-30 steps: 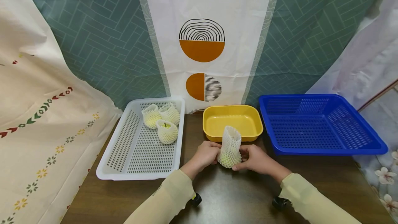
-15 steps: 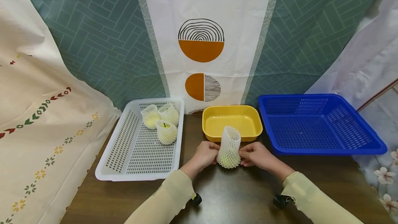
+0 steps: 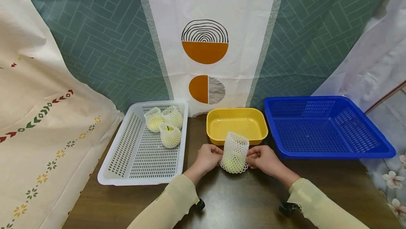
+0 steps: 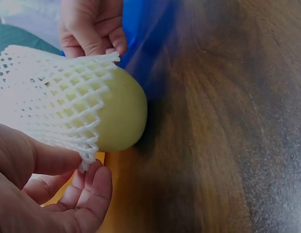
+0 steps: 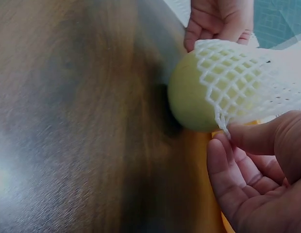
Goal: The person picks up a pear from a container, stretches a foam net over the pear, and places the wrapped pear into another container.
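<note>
A pale yellow-green round fruit [image 4: 126,111] stands on the table, its lower part bare and its upper part inside a white foam fruit net [image 3: 235,148]. My left hand [image 3: 207,158] pinches the net's bottom edge on the left side between thumb and fingers. On the other side, my right hand [image 3: 264,160] pinches the same edge, as the right wrist view shows up close. The net reaches well above the fruit and spreads wide between both hands. Its mesh hides the fruit's top.
To the left stands a white perforated basket [image 3: 142,179] with three netted fruits [image 3: 170,135] inside. A yellow tray [image 3: 210,135] sits just behind the net. At the right is a blue perforated basket [image 3: 333,155]. Patterned cloth [image 3: 206,6] hangs at the back.
My right hand has drawn off the fruit's side, then taken the net's edge. The net is now stretched wider sideways and its top looks lower and broader. My left hand has hardly moved.
</note>
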Demonstrator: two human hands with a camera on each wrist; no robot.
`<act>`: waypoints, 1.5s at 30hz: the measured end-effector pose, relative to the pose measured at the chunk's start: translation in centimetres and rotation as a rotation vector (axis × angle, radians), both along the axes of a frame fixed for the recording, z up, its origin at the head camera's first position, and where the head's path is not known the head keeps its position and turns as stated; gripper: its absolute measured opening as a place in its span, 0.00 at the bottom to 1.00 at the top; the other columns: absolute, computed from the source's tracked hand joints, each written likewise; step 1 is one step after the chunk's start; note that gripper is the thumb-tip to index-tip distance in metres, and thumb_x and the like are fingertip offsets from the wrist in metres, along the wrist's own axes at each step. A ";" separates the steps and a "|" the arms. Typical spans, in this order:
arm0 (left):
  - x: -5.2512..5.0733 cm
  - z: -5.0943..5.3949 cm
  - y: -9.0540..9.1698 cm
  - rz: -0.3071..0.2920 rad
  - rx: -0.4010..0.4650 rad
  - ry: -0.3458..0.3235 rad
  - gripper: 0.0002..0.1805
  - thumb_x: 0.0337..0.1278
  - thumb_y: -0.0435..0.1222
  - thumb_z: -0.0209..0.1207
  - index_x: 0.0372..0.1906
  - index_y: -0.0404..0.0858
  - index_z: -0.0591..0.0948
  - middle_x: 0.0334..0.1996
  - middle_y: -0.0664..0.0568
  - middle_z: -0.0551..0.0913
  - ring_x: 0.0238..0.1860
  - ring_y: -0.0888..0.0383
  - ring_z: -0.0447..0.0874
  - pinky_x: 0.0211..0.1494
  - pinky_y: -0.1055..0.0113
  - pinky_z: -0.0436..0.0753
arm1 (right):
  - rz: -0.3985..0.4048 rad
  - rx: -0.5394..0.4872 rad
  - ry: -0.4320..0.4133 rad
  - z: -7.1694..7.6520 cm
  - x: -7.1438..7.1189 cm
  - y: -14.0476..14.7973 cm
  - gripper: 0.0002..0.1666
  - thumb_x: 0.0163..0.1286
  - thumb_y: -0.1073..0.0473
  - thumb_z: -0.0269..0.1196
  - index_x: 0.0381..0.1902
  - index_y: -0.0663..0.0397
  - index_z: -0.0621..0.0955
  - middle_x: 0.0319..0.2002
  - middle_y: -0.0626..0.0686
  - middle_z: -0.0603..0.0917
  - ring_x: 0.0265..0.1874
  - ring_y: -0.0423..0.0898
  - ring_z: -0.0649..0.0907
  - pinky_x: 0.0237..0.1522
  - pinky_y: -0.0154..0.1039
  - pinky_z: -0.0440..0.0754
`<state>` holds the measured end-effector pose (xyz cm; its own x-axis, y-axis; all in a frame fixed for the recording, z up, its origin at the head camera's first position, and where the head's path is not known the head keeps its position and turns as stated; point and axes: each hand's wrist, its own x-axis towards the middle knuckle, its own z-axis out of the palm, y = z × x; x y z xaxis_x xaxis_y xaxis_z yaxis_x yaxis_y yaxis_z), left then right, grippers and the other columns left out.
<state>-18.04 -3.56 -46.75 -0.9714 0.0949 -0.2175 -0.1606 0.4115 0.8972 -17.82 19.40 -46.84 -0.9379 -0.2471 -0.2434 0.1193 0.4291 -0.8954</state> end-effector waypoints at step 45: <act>0.6 0.4 1.1 -0.281 -0.243 0.079 0.37 0.17 0.31 0.78 0.48 0.39 0.80 0.36 0.56 0.83 0.36 0.60 0.78 0.42 0.63 0.79 | 0.125 0.181 0.224 -1.1 0.5 -2.4 0.47 0.29 0.43 0.80 0.52 0.42 0.76 0.43 0.43 0.83 0.41 0.40 0.82 0.43 0.38 0.81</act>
